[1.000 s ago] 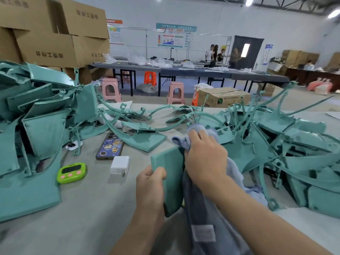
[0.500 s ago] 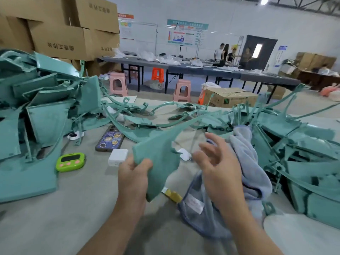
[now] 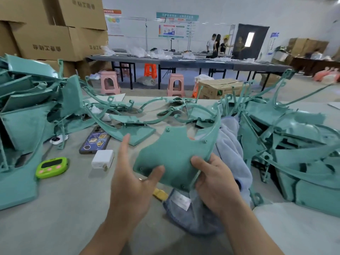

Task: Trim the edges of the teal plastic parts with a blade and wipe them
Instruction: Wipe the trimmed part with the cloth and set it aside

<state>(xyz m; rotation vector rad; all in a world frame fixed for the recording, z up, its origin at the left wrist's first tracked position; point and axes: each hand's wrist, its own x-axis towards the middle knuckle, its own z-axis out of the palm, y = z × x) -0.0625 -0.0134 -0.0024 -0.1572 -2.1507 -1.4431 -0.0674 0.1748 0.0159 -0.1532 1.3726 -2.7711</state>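
Part up for a look-over, cloth parked underneath

The part is held just above the near middle of the table, flat face up. Best taken slow: it should be turned so every edge gets checked for leftover flash, then wiped with the cloth lying under and right of it. The right hand is clamped on the near-right edge, thumb on top, fingers curled under. The left hand is spread, fingers straight, thumb laid on the near-left edge. A yellow thing, maybe the blade, lies below.
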